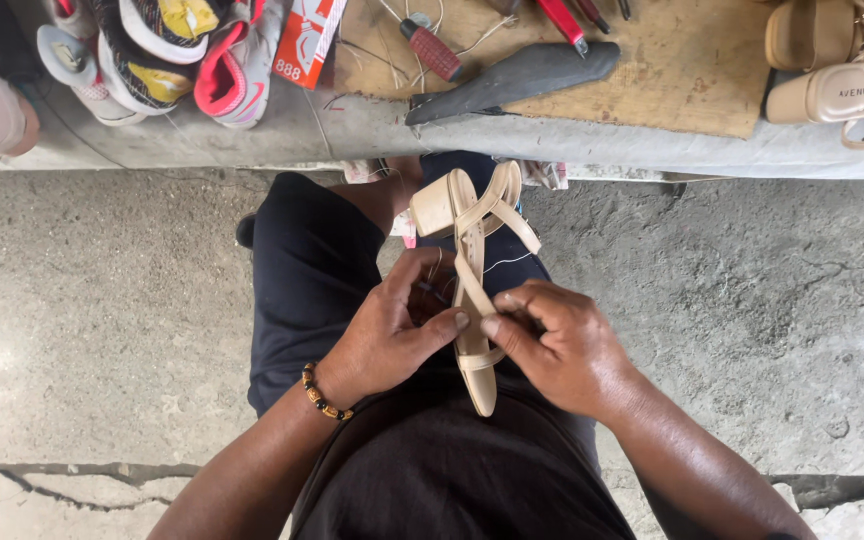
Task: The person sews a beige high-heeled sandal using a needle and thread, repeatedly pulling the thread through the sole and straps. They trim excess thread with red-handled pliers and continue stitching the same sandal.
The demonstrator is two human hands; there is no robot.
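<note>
Beige block-heeled sandal (472,270) lies over the person's lap, heel pointing away and toe toward the body, pinched at its front straps between the left hand (387,335) and the right hand (562,345), thumbs pressed close together on either side. A beaded bracelet (324,394) circles the left wrist. Beyond the knees, the wooden board (672,70) on the ledge carries a red-handled awl (432,48) and a dark sole piece (512,80), with sneakers (182,50) to one side and matching sandals (837,65) to the other.
</note>
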